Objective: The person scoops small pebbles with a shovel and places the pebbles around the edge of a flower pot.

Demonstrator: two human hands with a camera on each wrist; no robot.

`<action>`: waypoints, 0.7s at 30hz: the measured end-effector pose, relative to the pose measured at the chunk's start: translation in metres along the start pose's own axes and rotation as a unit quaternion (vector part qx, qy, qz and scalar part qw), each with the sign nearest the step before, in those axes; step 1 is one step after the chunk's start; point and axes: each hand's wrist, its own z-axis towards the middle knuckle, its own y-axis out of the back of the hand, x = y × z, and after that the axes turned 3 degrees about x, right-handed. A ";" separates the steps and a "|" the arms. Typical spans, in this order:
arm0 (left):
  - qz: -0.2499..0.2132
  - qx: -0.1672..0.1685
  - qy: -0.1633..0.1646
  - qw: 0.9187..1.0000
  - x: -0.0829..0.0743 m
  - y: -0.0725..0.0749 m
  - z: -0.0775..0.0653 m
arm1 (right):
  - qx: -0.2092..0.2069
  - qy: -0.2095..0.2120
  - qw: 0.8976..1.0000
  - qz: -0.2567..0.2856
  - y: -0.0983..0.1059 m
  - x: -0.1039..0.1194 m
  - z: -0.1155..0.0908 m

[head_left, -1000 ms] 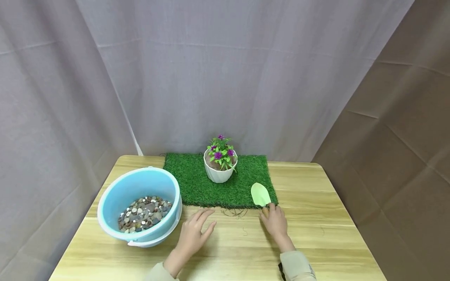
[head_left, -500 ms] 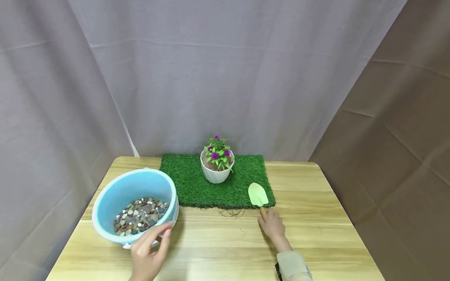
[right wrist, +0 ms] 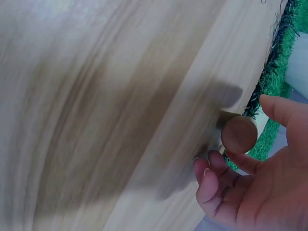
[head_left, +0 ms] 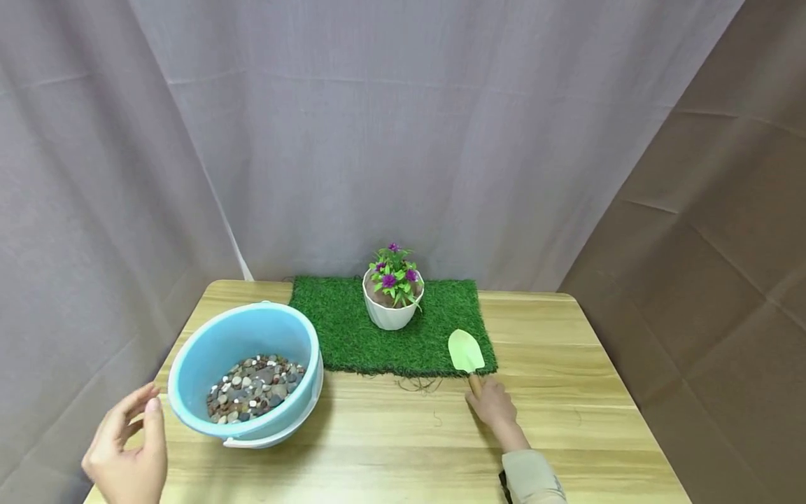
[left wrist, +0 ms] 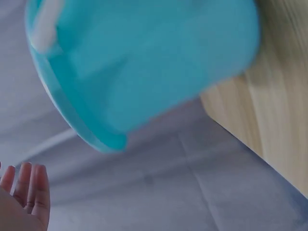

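Observation:
My left hand (head_left: 129, 444) is off the left side of the light-blue bucket (head_left: 189, 413), in the air with loosely bent fingers and nothing in them. Inside the bucket lie many small pebbles (head_left: 255, 388). In the left wrist view the fingers of that hand (left wrist: 26, 197) are apart from the bucket's rim. A trowel (head_left: 466, 351) lies with its pale green blade on the grass mat. My right hand (head_left: 494, 406) is at its wooden handle (right wrist: 239, 135). The right wrist view shows the thumb away from the handle and the other fingers loosely bent beside and under it.
On the green artificial grass mat (head_left: 340, 350) stands a white pot (head_left: 389, 318) with a purple-flowered plant (head_left: 393, 276). The wooden table (head_left: 390, 448) has a few loose dark threads by the mat's front edge. Grey curtains (head_left: 378, 154) hang behind and at the sides.
My left hand has swung left, from the table's middle past the bucket's front to its left side. My right hand has drawn back slightly along the handle, while the trowel stays in place.

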 end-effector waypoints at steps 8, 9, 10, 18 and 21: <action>0.086 0.076 0.071 0.991 0.031 0.008 0.029 | -0.027 0.019 0.999 -0.010 0.009 0.000 -0.003; 0.094 0.092 0.079 0.988 0.035 0.008 0.032 | -0.035 0.024 0.999 -0.011 0.010 0.000 -0.003; 0.101 0.108 0.089 0.985 0.038 0.006 0.034 | -0.043 0.028 0.999 -0.013 0.011 0.001 -0.003; 0.139 0.257 0.204 0.934 0.060 -0.005 0.058 | -0.071 0.038 0.997 -0.019 0.014 0.003 -0.001; 0.132 0.315 0.216 0.915 0.067 -0.007 0.066 | -0.075 0.044 0.996 -0.012 0.014 0.003 0.000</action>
